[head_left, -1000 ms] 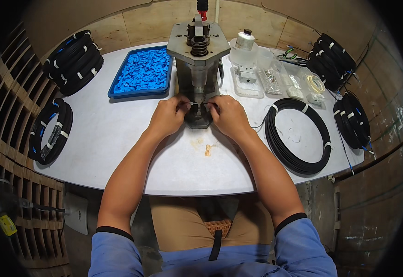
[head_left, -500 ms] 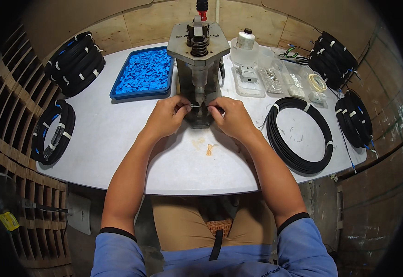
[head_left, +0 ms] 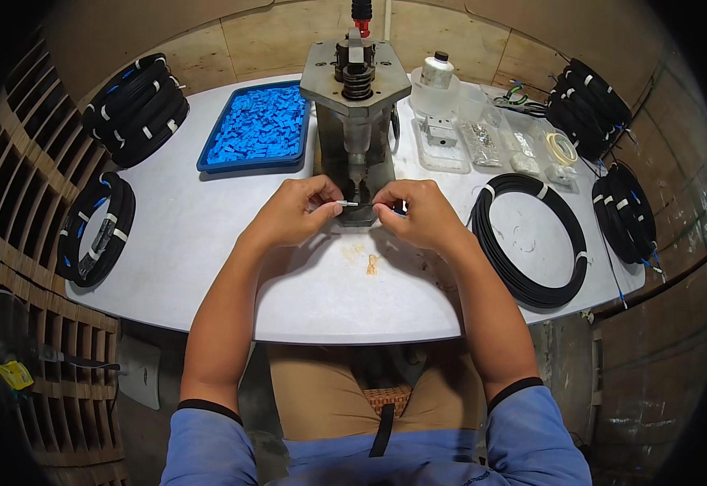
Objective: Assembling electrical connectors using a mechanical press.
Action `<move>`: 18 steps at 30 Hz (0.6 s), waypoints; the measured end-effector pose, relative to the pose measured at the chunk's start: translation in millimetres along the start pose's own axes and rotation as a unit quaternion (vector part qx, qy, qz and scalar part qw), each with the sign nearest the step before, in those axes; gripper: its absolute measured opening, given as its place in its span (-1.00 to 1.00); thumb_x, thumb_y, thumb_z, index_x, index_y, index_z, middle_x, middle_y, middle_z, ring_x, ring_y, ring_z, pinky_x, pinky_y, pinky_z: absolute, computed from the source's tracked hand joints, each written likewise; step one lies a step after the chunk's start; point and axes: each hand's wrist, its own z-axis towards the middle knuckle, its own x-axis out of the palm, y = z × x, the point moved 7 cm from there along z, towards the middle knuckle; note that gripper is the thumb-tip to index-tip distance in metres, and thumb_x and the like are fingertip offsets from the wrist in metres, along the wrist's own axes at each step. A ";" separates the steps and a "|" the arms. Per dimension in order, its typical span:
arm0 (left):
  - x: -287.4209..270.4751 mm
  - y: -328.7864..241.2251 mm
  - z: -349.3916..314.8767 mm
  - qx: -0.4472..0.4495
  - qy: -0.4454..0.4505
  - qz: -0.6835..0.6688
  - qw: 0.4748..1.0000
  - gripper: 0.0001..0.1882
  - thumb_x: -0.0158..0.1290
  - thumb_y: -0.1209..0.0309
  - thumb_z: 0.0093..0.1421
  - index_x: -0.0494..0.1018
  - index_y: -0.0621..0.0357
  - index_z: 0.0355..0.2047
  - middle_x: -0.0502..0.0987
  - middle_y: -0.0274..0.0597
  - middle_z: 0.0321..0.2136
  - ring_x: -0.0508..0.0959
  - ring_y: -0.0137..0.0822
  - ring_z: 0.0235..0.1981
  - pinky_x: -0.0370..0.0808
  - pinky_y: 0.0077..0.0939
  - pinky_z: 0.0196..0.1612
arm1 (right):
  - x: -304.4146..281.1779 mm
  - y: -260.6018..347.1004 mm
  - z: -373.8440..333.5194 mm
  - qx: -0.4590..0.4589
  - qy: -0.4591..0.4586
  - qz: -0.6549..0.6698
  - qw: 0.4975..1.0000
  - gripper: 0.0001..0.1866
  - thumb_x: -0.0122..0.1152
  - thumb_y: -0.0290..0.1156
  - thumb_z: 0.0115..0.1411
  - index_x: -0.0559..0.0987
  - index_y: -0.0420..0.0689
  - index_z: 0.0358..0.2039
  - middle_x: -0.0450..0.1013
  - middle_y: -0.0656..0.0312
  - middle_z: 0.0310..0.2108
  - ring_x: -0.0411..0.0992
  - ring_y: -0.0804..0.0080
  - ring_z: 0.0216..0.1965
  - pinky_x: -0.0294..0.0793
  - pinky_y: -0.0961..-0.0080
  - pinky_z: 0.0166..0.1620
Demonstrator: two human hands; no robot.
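Just in front of the press's lower jaws, my left hand (head_left: 293, 212) pinches a small silver metal pin (head_left: 348, 203) between thumb and fingertips. The pin lies level and points right. Facing it, my right hand (head_left: 418, 212) is closed in a pinch on a thin dark cable; its tip is too small to make out clearly. A bit of black and blue (head_left: 400, 212) shows under the right fingers. Both hands are close together but apart. The grey metal press (head_left: 357, 97) stands upright behind them, its spring and bolt on top.
Left of the press sits a dark blue tray (head_left: 248, 167) of small blue pieces. A black cable coil (head_left: 568, 275) lies by my right forearm. Plastic boxes (head_left: 444, 162) and a white bottle (head_left: 437, 73) stand back right. More bundled coils (head_left: 139, 113) line both table sides.
Both hands have drawn slightly nearer to me, out from the press jaws. The silver pin now shows clearly in the left fingers. The whole view has shifted a little.
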 end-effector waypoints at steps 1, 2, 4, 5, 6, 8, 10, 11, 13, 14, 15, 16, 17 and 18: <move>-0.3 -0.7 -0.2 0.000 0.000 -0.001 1.000 -0.80 0.23 0.39 0.27 0.58 0.30 -0.22 0.69 -0.07 -0.38 0.67 -0.26 -0.33 0.59 -0.36 -0.13 | -0.5 0.5 -0.3 -0.001 0.001 0.001 1.000 -0.80 0.31 -0.39 0.15 0.72 -0.24 -0.28 0.64 0.03 -0.40 0.61 0.23 -0.38 0.60 0.39 -0.22; -0.4 -1.9 0.0 0.001 0.003 -0.007 1.000 -0.81 0.23 0.39 0.26 0.59 0.29 -0.23 0.69 -0.09 -0.38 0.66 -0.28 -0.33 0.59 -0.36 -0.14 | -1.6 1.0 -0.7 -0.001 0.001 0.001 1.000 -0.80 0.31 -0.39 0.15 0.72 -0.24 -0.28 0.64 0.03 -0.40 0.61 0.23 -0.38 0.60 0.39 -0.22; -1.1 -4.4 -0.3 0.002 0.006 -0.015 1.000 -0.82 0.23 0.40 0.26 0.59 0.28 -0.23 0.69 -0.10 -0.39 0.66 -0.30 -0.34 0.59 -0.37 -0.14 | -3.3 2.8 -1.6 -0.003 0.003 -0.003 1.000 -0.80 0.31 -0.39 0.15 0.72 -0.23 -0.28 0.64 0.03 -0.40 0.61 0.24 -0.38 0.59 0.39 -0.23; -2.0 -5.2 -0.8 0.004 0.005 -0.018 1.000 -0.82 0.23 0.40 0.26 0.60 0.28 -0.24 0.69 -0.11 -0.39 0.66 -0.31 -0.34 0.59 -0.38 -0.14 | -3.5 4.2 -1.6 -0.003 0.004 -0.003 1.000 -0.80 0.31 -0.39 0.15 0.72 -0.23 -0.28 0.64 0.03 -0.40 0.61 0.24 -0.38 0.59 0.39 -0.23; -2.4 -5.5 -1.2 0.006 0.003 -0.021 1.000 -0.82 0.24 0.40 0.26 0.60 0.28 -0.24 0.69 -0.12 -0.40 0.66 -0.32 -0.35 0.58 -0.39 -0.15 | -3.5 5.2 -1.7 0.002 0.008 0.000 1.000 -0.80 0.31 -0.39 0.15 0.72 -0.23 -0.28 0.64 0.03 -0.41 0.61 0.24 -0.39 0.59 0.39 -0.23; -2.6 -2.9 -1.2 0.006 0.003 -0.018 1.000 -0.82 0.24 0.40 0.26 0.61 0.27 -0.24 0.69 -0.12 -0.40 0.66 -0.32 -0.35 0.58 -0.39 -0.16 | -3.3 6.1 -2.0 0.008 0.012 0.003 1.000 -0.80 0.31 -0.39 0.14 0.72 -0.23 -0.28 0.63 0.03 -0.41 0.61 0.24 -0.39 0.59 0.39 -0.24; -2.1 -0.3 -0.5 0.006 0.002 -0.015 1.000 -0.82 0.24 0.39 0.26 0.61 0.27 -0.23 0.69 -0.13 -0.40 0.66 -0.33 -0.35 0.57 -0.40 -0.16 | -4.2 7.9 -2.6 0.001 0.011 0.004 1.000 -0.80 0.31 -0.40 0.13 0.71 -0.24 -0.29 0.63 0.03 -0.41 0.61 0.23 -0.40 0.59 0.39 -0.24; -1.8 1.0 -0.3 0.007 0.000 -0.017 1.000 -0.82 0.24 0.39 0.26 0.61 0.26 -0.23 0.69 -0.13 -0.40 0.65 -0.32 -0.35 0.57 -0.39 -0.16 | -4.0 8.3 -2.8 0.000 0.011 0.005 1.000 -0.80 0.31 -0.40 0.13 0.71 -0.24 -0.29 0.63 0.03 -0.41 0.61 0.23 -0.40 0.59 0.39 -0.24; -2.1 1.9 -0.4 0.008 -0.002 -0.018 1.000 -0.82 0.25 0.39 0.26 0.62 0.26 -0.22 0.70 -0.13 -0.39 0.65 -0.32 -0.34 0.56 -0.39 -0.17 | -4.1 10.6 -3.0 -0.011 0.010 0.004 1.000 -0.80 0.31 -0.40 0.12 0.71 -0.24 -0.29 0.62 0.03 -0.42 0.60 0.23 -0.40 0.58 0.40 -0.25; -2.7 1.4 -0.3 0.006 -0.005 -0.015 1.000 -0.81 0.25 0.38 0.26 0.63 0.25 -0.22 0.70 -0.13 -0.39 0.65 -0.32 -0.34 0.56 -0.38 -0.16 | -4.6 10.4 -3.3 -0.011 0.010 0.004 1.000 -0.80 0.31 -0.40 0.12 0.71 -0.24 -0.29 0.62 0.03 -0.42 0.60 0.23 -0.40 0.58 0.40 -0.25; -3.2 1.1 -0.2 0.004 -0.008 -0.011 1.000 -0.81 0.25 0.37 0.27 0.63 0.24 -0.21 0.70 -0.13 -0.38 0.65 -0.31 -0.33 0.56 -0.38 -0.16 | -5.2 10.2 -3.6 -0.012 0.010 0.006 1.000 -0.80 0.32 -0.40 0.11 0.71 -0.24 -0.29 0.62 0.03 -0.42 0.60 0.23 -0.40 0.59 0.39 -0.25; -3.4 0.8 -0.1 0.004 -0.007 -0.012 1.000 -0.81 0.25 0.37 0.27 0.63 0.24 -0.21 0.70 -0.13 -0.38 0.65 -0.31 -0.33 0.56 -0.38 -0.16 | -5.6 10.0 -3.8 -0.013 0.009 0.008 1.000 -0.80 0.32 -0.41 0.10 0.70 -0.24 -0.29 0.62 0.04 -0.43 0.60 0.22 -0.40 0.59 0.38 -0.25; -3.8 0.7 0.1 0.002 -0.008 -0.007 1.000 -0.81 0.25 0.36 0.27 0.64 0.23 -0.21 0.71 -0.13 -0.37 0.66 -0.31 -0.33 0.56 -0.37 -0.16 | -5.7 9.3 -3.7 -0.012 0.009 0.008 1.000 -0.80 0.32 -0.41 0.10 0.70 -0.24 -0.29 0.62 0.04 -0.43 0.60 0.22 -0.40 0.59 0.38 -0.25; -4.0 0.8 0.2 0.000 -0.009 -0.003 1.000 -0.80 0.25 0.35 0.27 0.65 0.23 -0.21 0.71 -0.13 -0.37 0.66 -0.30 -0.32 0.56 -0.35 -0.15 | -6.4 7.9 -3.2 -0.010 0.003 0.002 1.000 -0.80 0.32 -0.42 0.09 0.70 -0.24 -0.29 0.62 0.04 -0.43 0.60 0.21 -0.40 0.59 0.37 -0.24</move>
